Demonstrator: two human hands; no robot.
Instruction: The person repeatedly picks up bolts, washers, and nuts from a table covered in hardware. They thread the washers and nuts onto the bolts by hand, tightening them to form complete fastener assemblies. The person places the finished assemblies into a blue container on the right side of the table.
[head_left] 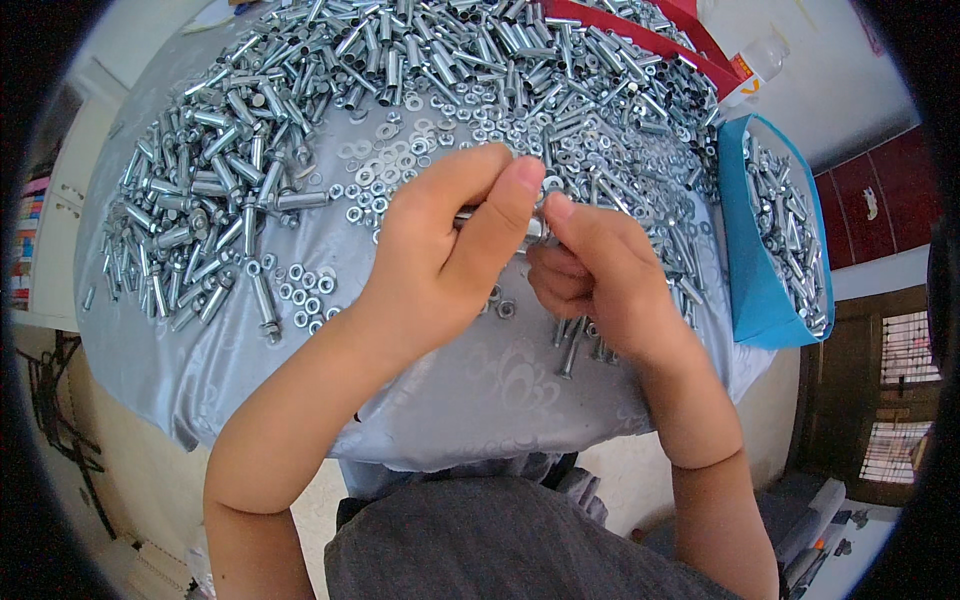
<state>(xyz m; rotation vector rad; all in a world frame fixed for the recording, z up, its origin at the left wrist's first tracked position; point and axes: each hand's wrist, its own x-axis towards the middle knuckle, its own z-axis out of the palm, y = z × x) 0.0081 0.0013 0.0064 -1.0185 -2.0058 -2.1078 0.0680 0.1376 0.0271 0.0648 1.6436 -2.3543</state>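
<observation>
My left hand (445, 235) is closed around a shiny metal sleeve anchor bolt (534, 233), whose end shows between my two hands above the table. The thumb and curled fingers of my right hand (605, 270) pinch that end; any small part between these fingertips is hidden. Below and around my hands lie loose hex nuts (506, 309), with flat washers (372, 170) just beyond the left one. Long thin bolts (572, 350) lie partly under my right hand.
A cloth-covered table (450, 400) carries a pile of assembled anchor bolts (215, 200) at left and metal sleeves (400, 40) at the back. A blue box (755, 290) of bolts stands at right. Behind are a red tray (650, 38) and a plastic bottle (765, 60).
</observation>
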